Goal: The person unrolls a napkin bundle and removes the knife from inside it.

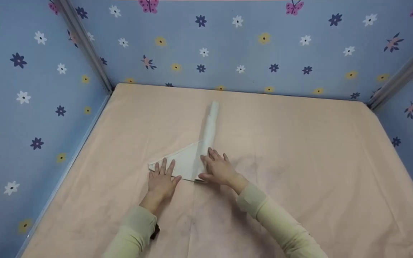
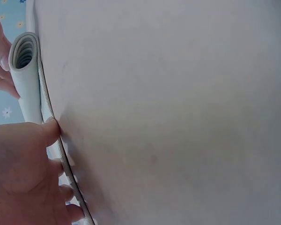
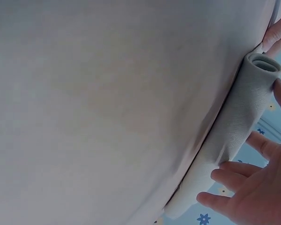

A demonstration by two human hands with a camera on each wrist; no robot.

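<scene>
A whitish cloth (image 1: pixel 183 161) lies on the table, part of it spread flat in a tapering corner and the rest rolled into a long tube (image 1: pixel 210 125). My left hand (image 1: pixel 161 182) rests on the flat part near its left corner, fingers extended. Over the near end of the roll is my right hand (image 1: pixel 221 170), its spread fingers touching the side. In the left wrist view, the roll's end (image 2: pixel 24 54) shows several wound layers, and my left thumb sits at the cloth's near edge. The right wrist view shows my right fingers (image 3: pixel 229 178) along the roll.
A peach tablecloth (image 1: pixel 317 154) with faint creases covers the table. Blue panels (image 1: pixel 221 46) printed with flowers and butterflies stand at the back and both sides. Grey posts (image 1: pixel 88 46) join them at the corners.
</scene>
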